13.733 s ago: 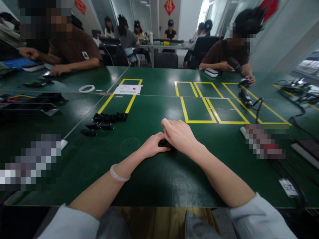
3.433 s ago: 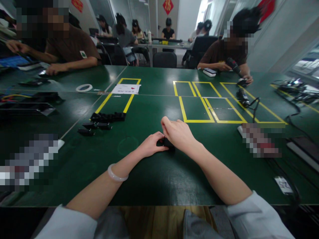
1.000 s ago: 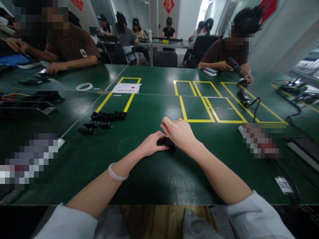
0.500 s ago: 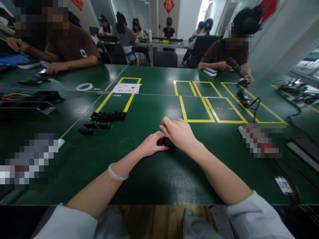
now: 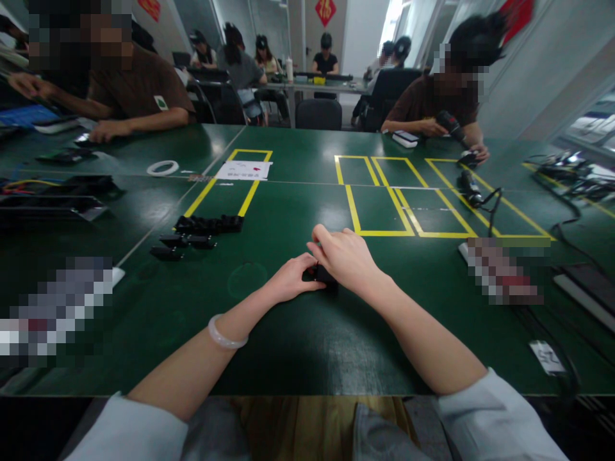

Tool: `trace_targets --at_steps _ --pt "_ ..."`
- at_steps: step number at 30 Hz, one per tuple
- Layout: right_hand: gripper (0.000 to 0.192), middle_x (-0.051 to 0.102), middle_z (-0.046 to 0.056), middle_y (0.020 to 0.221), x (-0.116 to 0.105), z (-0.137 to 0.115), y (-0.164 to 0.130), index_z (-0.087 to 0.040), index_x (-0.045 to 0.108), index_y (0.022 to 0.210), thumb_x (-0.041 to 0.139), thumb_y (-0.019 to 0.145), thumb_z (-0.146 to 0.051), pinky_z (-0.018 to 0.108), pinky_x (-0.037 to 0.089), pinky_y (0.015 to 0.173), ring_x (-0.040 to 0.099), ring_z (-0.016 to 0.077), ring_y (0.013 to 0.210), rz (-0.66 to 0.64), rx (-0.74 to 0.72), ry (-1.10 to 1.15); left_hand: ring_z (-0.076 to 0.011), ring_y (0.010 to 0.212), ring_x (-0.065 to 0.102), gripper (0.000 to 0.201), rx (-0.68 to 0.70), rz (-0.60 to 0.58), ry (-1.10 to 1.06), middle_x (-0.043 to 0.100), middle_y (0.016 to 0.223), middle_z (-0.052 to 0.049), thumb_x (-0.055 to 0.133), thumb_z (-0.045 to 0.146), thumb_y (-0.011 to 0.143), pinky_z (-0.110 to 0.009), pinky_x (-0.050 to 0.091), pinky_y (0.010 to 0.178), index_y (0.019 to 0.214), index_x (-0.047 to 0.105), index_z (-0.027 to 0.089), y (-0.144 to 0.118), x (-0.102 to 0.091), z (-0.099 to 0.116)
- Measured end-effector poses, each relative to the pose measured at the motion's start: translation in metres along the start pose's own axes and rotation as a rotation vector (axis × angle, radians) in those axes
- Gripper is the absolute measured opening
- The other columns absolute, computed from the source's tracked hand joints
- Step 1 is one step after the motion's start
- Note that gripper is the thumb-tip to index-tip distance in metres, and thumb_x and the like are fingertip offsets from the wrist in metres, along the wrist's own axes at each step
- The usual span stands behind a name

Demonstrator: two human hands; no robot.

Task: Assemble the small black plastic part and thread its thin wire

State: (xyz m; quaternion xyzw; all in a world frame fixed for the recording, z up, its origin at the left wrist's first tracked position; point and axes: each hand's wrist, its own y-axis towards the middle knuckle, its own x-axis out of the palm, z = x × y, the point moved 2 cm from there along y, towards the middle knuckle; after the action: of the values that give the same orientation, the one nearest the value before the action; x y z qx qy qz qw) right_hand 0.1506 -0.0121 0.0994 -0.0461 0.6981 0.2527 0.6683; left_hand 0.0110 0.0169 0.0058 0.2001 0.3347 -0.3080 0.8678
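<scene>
- Small black part (image 5: 319, 275) — dark, matte, low and blocky; mostly hidden under the hands, so its finer shape cannot be told.
- It sits on the green table (image 5: 298, 346), near the middle, just in front of the person, well short of the yellow tape boxes (image 5: 384, 208).
- Left hand (image 5: 291, 280) rests palm-down on the table, fingers curled against the part's left end, pinching it.
- Right hand (image 5: 346, 258) arches over the part from the right — fingertips closed on its top edge, touching the left hand's fingers.
- White bangle (image 5: 225, 334) on the left wrist.
- Cluster of similar black pieces (image 5: 199, 232) lies well apart to the left, by a yellow tape line.
</scene>
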Motion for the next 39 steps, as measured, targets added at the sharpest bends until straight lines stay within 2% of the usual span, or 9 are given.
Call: trace_targets --at_steps 5,10,13,18,21,26,32,36,39 --pt "0.025 0.069 0.003 0.074 0.0037 0.001 0.0015 -0.019 0.05 0.097 0.025 0.097 -0.027 0.028 0.023 0.062 0.059 0.0145 0.063 -0.012 0.021 -0.044 -0.0207 0.085 0.059 0.04 0.004 0.008 0.0 0.062 0.096 -0.005 0.071 0.039 0.076 -0.033 0.047 0.078 0.108 0.059 0.017 -0.0006 -0.0011 0.0011" --pt "0.022 0.069 0.002 0.077 0.0022 -0.0001 0.0014 -0.018 0.048 0.105 0.031 0.092 -0.02 0.028 0.025 0.063 0.06 0.0152 0.064 -0.016 0.041 -0.021 -0.0212 0.085 0.058 0.035 -0.011 0.006 0.013 0.061 0.092 -0.004 0.071 0.041 0.075 -0.033 0.047 0.077 0.099 0.06 0.017 -0.0007 -0.0007 -0.0004" --pt "0.02 0.069 0.002 0.078 0.0011 0.0 0.0011 -0.018 0.048 0.102 0.031 0.093 -0.022 0.028 0.025 0.063 0.059 0.015 0.065 -0.012 0.028 -0.015 -0.0218 0.086 0.058 0.033 -0.015 0.005 0.016 0.061 0.092 -0.004 0.071 0.041 0.075 -0.034 0.047 0.078 0.095 0.06 0.017 -0.0005 -0.0001 -0.0005" --pt "0.021 0.069 0.002 0.076 0.0046 0.0015 0.002 -0.019 0.048 0.099 0.031 0.097 -0.032 0.028 0.024 0.063 0.06 0.0148 0.064 -0.02 0.0 -0.029 -0.0219 0.087 0.059 0.039 -0.005 0.001 0.015 0.062 0.097 -0.005 0.071 0.038 0.076 -0.034 0.047 0.079 0.108 0.059 0.018 -0.0003 -0.0003 0.0008" --pt "0.017 0.068 0.002 0.075 0.007 0.0017 0.002 -0.019 0.048 0.098 0.032 0.096 -0.027 0.028 0.024 0.062 0.059 0.0148 0.063 -0.004 0.001 -0.036 -0.0216 0.086 0.059 0.041 -0.002 0.003 0.013 0.062 0.097 -0.005 0.071 0.039 0.076 -0.034 0.047 0.079 0.109 0.059 0.018 -0.0005 -0.0011 0.0015" --pt "0.016 0.069 0.002 0.081 0.0051 0.0006 0.0009 -0.019 0.048 0.1 0.033 0.093 -0.022 0.028 0.024 0.062 0.059 0.0149 0.065 0.014 0.001 -0.022 -0.0225 0.086 0.059 0.035 -0.016 -0.005 0.024 0.062 0.094 -0.004 0.07 0.041 0.076 -0.034 0.047 0.078 0.101 0.06 0.018 -0.0003 -0.0017 0.0017" --pt "0.024 0.069 0.002 0.078 0.0018 0.0005 0.0014 -0.02 0.048 0.098 0.031 0.097 -0.036 0.028 0.024 0.062 0.06 0.0153 0.066 -0.001 -0.013 -0.03 -0.0237 0.093 0.059 0.035 -0.002 -0.002 0.007 0.063 0.101 -0.005 0.07 0.038 0.076 -0.035 0.047 0.083 0.103 0.061 0.018 -0.0003 -0.0013 0.0016" --pt "0.021 0.069 0.003 0.078 0.0047 0.0007 0.0021 -0.019 0.048 0.1 0.028 0.097 -0.026 0.028 0.024 0.063 0.06 0.0146 0.066 -0.018 0.003 -0.037 -0.0217 0.087 0.059 0.042 -0.012 0.003 0.019 0.062 0.097 -0.005 0.071 0.039 0.076 -0.033 0.047 0.079 0.11 0.058 0.018 -0.0004 -0.0012 0.0013" --pt "0.019 0.07 0.003 0.079 0.0055 0.0002 0.0019 -0.018 0.047 0.103 0.031 0.094 -0.021 0.028 0.025 0.063 0.06 0.0148 0.066 -0.014 0.008 -0.024 -0.0219 0.087 0.059 0.04 -0.014 -0.005 0.028 0.062 0.096 -0.005 0.071 0.039 0.075 -0.033 0.047 0.079 0.106 0.059 0.017 -0.0004 -0.0014 0.0011"
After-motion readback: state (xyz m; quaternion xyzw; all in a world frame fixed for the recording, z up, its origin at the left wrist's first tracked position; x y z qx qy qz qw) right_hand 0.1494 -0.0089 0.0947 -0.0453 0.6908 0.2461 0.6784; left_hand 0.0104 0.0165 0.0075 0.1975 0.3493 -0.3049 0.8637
